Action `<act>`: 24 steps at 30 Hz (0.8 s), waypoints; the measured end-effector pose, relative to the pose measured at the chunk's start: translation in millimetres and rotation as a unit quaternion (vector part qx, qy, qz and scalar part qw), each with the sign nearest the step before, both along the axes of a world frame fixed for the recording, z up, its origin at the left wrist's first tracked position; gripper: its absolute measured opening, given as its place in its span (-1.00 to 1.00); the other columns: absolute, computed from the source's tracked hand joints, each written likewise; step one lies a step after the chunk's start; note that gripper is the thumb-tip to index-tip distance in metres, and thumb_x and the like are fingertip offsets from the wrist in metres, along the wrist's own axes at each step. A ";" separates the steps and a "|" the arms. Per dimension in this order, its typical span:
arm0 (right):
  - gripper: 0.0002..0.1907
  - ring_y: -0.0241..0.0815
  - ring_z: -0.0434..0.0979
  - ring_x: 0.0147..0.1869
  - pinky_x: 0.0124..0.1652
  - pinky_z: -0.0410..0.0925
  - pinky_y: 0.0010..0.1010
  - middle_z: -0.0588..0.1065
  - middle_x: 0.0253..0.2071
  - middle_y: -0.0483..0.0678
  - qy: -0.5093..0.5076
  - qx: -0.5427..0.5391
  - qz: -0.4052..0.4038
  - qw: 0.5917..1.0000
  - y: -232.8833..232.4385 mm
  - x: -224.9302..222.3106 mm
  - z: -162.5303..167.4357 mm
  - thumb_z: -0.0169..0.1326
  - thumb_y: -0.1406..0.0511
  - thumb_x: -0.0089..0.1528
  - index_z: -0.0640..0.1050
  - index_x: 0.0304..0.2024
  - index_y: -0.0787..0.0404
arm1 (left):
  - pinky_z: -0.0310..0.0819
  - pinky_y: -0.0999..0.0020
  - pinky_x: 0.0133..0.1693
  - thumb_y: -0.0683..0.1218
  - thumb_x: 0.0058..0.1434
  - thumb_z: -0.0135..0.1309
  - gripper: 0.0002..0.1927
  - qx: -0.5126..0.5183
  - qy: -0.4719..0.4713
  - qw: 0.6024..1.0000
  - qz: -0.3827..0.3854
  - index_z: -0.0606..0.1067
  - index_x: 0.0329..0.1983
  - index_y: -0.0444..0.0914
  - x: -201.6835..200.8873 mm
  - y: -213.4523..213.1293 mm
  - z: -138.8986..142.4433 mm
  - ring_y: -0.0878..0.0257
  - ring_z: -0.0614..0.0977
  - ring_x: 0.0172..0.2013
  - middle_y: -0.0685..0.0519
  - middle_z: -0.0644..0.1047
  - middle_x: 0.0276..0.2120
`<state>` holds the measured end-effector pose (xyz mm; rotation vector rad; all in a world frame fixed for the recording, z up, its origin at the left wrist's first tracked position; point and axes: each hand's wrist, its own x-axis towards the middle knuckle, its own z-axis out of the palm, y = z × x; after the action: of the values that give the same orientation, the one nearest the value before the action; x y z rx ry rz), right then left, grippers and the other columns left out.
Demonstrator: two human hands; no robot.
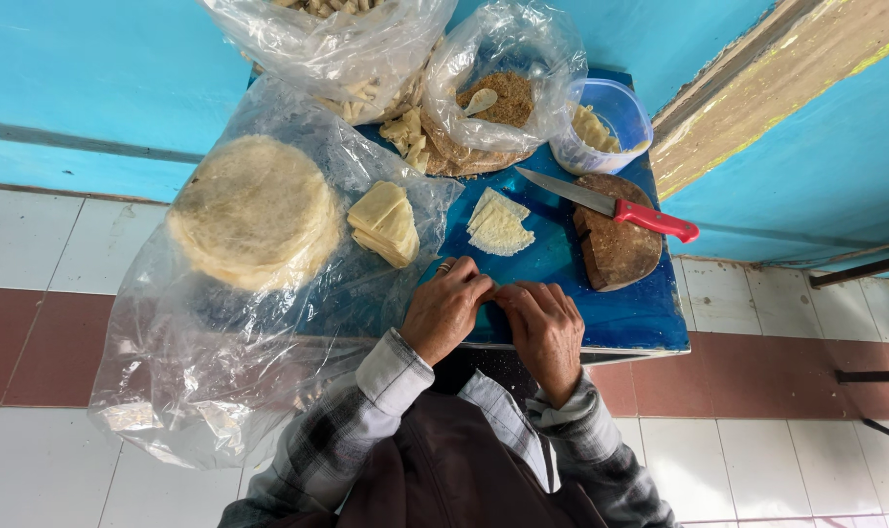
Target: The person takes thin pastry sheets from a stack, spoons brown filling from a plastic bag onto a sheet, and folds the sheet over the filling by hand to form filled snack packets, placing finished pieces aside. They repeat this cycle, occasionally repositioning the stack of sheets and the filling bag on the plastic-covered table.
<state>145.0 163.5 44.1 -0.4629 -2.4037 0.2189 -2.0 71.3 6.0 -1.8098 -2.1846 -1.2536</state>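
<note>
Wrapper pinched between both hands at the counter edge

A small wrapper (491, 286) was gripped by the left hand (444, 311) and right hand (544, 328), fingers closed, on the blue counter (630, 313), just below cut wrappers (499, 225).

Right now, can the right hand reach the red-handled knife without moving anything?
Probably yes: the right hand is at the table edge, the red-handled knife lies on the wooden board just beyond, nothing between.

Bare blue table top (552, 264) open just beyond both hands (493, 313), as far as the cut wrapper pieces (500, 225). Right blocked by wooden board (616, 240) with knife (611, 207); left by plastic sheet (268, 323) (wrapper stacks on it); far edge crowded with bags (503, 88) and tub (606, 122).
</note>
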 end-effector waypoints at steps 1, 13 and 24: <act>-0.90 -0.12 0.54 -0.20 -0.20 0.42 -0.27 0.59 -0.19 -0.12 0.001 -0.006 0.000 1.000 0.4 0.0 0.7 0.23 0.33 0.22 0.65 -0.19 0.13 | 0.57 0.27 -0.27 -0.20 0.24 0.19 -0.97 0.001 -0.008 1.000 0.001 0.56 -0.27 -0.24 -0.4 -0.1 1.6 0.11 0.58 -0.21 0.05 0.45 -0.30; -0.81 -0.10 0.51 -0.10 -0.18 0.35 -0.25 0.58 -0.13 -0.10 -0.016 0.033 0.000 0.999 7.8 -2.9 0.6 0.23 0.31 0.24 0.65 -0.09 0.14 | 0.59 0.23 -0.19 -0.22 0.27 0.19 -0.88 0.003 -0.015 1.000 0.007 0.52 -0.16 -0.21 -0.1 1.1 -0.4 0.11 0.60 -0.15 0.05 0.47 -0.23; -0.68 -0.12 0.50 -0.03 -0.15 0.29 -0.25 0.61 -0.03 -0.13 -0.059 0.071 -0.013 0.996 14.9 -5.9 -3.0 0.25 0.25 0.20 0.65 0.02 0.05 | 0.59 0.18 -0.28 -0.26 0.24 0.16 -0.87 -0.021 -0.024 0.999 0.024 0.46 -0.19 -0.27 -1.1 5.5 -3.5 0.05 0.59 -0.20 -0.01 0.42 -0.22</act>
<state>139.1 178.4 41.1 -0.4537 -2.5066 0.0094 -3.1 76.8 2.5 -1.7477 -2.2824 -1.2631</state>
